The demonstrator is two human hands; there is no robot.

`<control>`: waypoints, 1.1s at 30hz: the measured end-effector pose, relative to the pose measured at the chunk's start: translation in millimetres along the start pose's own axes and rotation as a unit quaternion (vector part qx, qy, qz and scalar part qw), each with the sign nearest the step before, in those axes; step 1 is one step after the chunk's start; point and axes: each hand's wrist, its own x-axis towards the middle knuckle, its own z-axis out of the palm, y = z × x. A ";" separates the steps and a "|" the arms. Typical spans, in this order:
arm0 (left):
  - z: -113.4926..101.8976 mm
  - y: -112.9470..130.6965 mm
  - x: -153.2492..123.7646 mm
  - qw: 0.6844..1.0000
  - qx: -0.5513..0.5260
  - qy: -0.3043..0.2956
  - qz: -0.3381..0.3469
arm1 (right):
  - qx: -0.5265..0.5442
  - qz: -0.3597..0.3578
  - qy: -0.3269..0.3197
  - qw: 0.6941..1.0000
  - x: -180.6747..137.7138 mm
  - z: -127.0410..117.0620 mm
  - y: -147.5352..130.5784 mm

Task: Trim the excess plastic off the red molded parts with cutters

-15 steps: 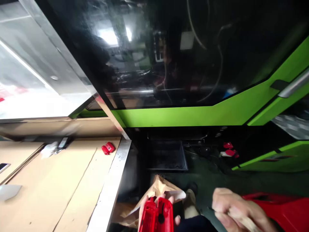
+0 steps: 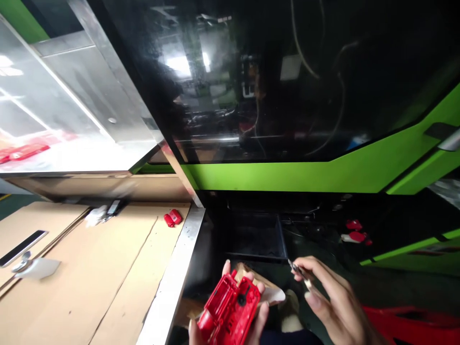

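Note:
My left hand (image 2: 247, 316) holds a red moulded plastic part (image 2: 228, 309) at the bottom centre, its hollow side facing up. My right hand (image 2: 332, 302) is just to the right of it, fingers pinched on a small thin metal tool (image 2: 300, 270) whose tip points up and left. The two hands are a little apart. Below them lies a crumpled brown paper bag (image 2: 266, 287).
A cardboard-covered table (image 2: 89, 278) with a metal edge is on the left, with a small red piece (image 2: 173, 218), a phone (image 2: 21, 247) and white scraps on it. A green machine (image 2: 323, 172) with a dark window stands ahead. A red bin (image 2: 413, 323) sits low right.
Both hands have risen into view. The red part has tilted to the right. My right hand has opened out from a fist and now shows the small tool at its fingertips.

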 end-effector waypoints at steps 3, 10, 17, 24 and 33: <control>1.3 3.4 -2.0 0.999 -0.020 0.023 -0.024 | -0.068 -0.090 -0.023 0.993 4.5 -8.7 -15.9; 12.8 13.6 -4.8 0.995 -0.075 0.005 -0.060 | -0.193 -0.239 -0.044 0.951 13.1 -2.8 -39.7; 36.8 30.4 0.7 0.996 -0.032 0.074 -0.038 | -0.165 -0.212 -0.087 0.959 9.4 5.9 -50.3; 35.4 34.4 -5.3 0.995 0.052 0.081 -0.038 | -0.154 -0.238 -0.027 0.959 24.4 5.9 -64.6; 34.8 31.4 -9.6 0.996 -0.002 0.068 -0.053 | -0.216 -0.326 -0.088 0.916 45.0 -2.9 -85.3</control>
